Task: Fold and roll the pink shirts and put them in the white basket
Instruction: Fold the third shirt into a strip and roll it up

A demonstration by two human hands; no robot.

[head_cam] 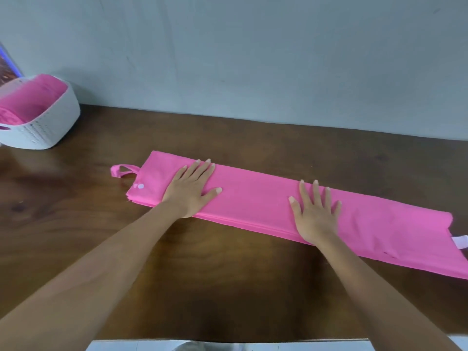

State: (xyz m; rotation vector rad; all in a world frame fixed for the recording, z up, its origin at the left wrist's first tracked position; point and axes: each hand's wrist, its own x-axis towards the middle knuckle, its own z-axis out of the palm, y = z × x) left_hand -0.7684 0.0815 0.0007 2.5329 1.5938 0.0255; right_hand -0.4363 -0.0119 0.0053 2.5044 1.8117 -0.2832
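A pink shirt (258, 201), folded into a long narrow strip, lies flat across the brown wooden table (76, 224), running from middle left to the right edge of view. My left hand (191, 188) presses flat on its left part with straight fingers. My right hand (315, 211) lies flat on the middle of the strip, fingers spread. A small pink loop (121, 170) sticks out at the strip's left end. The white basket (43, 130) stands at the far left of the table, with rolled pink cloth (30, 102) inside it.
A pale grey-blue wall (253, 59) runs along the table's far edge. A white tag (459, 241) pokes out at the shirt's right end. The table's near edge (228, 340) is at the bottom of view. A dark object shows at the far left behind the basket.
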